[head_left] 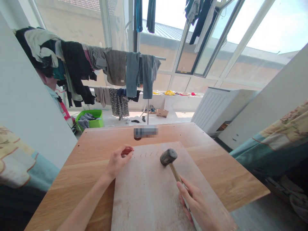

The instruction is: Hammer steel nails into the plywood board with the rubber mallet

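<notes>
Gripping mallet [168, 157] (dark head, wooden handle), right hand [198, 205].

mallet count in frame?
1. The mallet is gripped in the right hand, head over the thin board on the table. The left hand pinches a small red thing at the board's edge. Others may be hidden off-frame.

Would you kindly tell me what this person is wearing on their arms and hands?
Nothing is worn on either. The left hand and the right hand are bare, with no gloves. The left forearm is bare to the picture's edge, with no sleeve, watch or bracelet. Little of the right arm shows beyond the hand.
</notes>
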Action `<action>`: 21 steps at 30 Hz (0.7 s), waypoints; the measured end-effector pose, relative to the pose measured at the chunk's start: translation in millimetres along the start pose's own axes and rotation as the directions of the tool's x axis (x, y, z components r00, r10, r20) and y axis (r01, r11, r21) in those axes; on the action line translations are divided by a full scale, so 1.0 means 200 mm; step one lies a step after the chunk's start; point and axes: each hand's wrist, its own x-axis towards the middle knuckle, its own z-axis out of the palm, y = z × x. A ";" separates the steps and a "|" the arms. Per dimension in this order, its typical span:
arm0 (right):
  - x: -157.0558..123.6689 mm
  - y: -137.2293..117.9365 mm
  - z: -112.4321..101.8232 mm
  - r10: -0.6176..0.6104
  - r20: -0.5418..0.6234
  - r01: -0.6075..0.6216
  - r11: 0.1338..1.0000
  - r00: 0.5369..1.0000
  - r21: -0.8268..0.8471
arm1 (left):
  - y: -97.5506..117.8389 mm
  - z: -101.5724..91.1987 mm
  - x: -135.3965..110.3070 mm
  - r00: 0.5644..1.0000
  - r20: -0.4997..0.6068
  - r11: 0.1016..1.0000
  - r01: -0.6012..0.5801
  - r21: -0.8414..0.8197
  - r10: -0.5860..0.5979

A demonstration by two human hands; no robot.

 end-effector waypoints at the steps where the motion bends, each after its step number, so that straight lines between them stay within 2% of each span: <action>1: 0.00 0.00 0.00 -0.003 0.010 0.003 1.000 1.000 -0.002 | 0.01 0.01 0.00 1.000 0.002 1.000 -0.004 0.015 0.004; 5: 0.01 0.01 -0.01 -0.010 0.041 0.011 1.000 0.999 -0.005 | 0.02 0.04 -0.03 0.997 0.043 0.992 -0.063 0.113 0.059; 9: 0.01 0.01 -0.01 -0.009 0.033 0.009 1.000 0.999 0.007 | 0.01 0.05 -0.04 0.991 0.086 0.987 -0.110 0.118 0.100; 16: 0.00 0.00 0.00 -0.029 0.024 0.029 0.999 0.999 -0.019 | 0.00 0.05 -0.04 0.992 0.076 0.987 -0.112 0.114 0.104; 21: 0.00 -0.05 0.06 -0.036 0.071 0.037 0.999 0.997 -0.006 | -0.02 0.05 -0.04 0.995 0.055 0.992 -0.090 0.092 0.085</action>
